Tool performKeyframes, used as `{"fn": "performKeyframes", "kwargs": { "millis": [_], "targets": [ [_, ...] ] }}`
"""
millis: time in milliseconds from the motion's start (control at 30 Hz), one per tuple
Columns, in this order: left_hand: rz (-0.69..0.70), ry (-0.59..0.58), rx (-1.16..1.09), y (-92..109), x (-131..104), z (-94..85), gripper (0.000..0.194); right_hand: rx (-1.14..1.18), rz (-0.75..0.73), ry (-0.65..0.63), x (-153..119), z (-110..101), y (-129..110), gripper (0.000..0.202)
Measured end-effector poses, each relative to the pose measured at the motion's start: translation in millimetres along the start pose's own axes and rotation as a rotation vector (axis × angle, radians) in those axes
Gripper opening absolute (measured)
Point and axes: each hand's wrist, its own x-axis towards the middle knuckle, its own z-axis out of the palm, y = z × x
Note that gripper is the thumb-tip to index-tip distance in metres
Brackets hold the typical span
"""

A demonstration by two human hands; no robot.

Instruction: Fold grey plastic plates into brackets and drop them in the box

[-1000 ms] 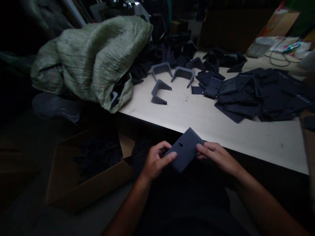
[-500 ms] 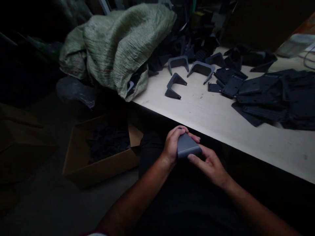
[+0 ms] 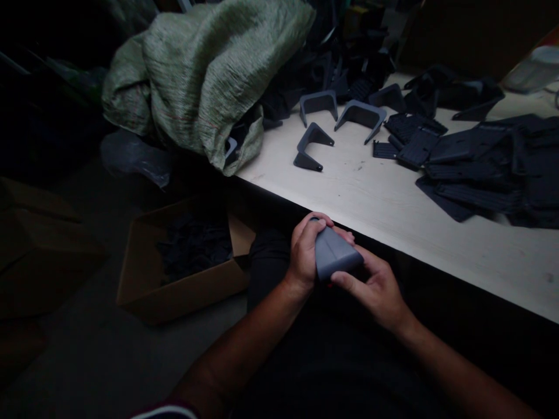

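Both hands hold one grey plastic bracket [image 3: 335, 254] over my lap, just off the table's front edge. My left hand [image 3: 303, 251] wraps its left side, thumb across the narrow upper end. At the lower right, my right hand [image 3: 378, 285] grips the rounded wide end, thumb below and fingers partly hidden behind it. A small spot of red shows under the bracket; I cannot make out what it is. Beyond the hands, U-shaped grey brackets [image 3: 313, 148] of a similar look lie on the table [image 3: 345, 195].
A woven sack [image 3: 209, 81] slumps over the table's left end, grey parts at its mouth. Dark ribbed plates [image 3: 476, 169] are heaped at the right. Below left, an open cardboard box [image 3: 183, 297] holds dark parts. A clear plastic bag [image 3: 135, 157] hangs under the sack.
The bracket has tilted slightly in my hands, showing more of its broad face. Both hands keep their grip. The view has shifted a little.
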Motion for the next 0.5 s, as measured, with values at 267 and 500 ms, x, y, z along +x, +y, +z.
{"fn": "performKeyframes", "kwargs": {
  "millis": [267, 500],
  "targets": [
    [-0.006, 0.048, 0.140, 0, 0, -16.0, 0.020, 0.086, 0.127, -0.139, 8, -8, -4, 0.030],
    [-0.312, 0.125, 0.053, -29, -14, -59.5, 0.042, 0.104, 0.456, -0.314, 16, -23, -3, 0.039]
  ]
}}
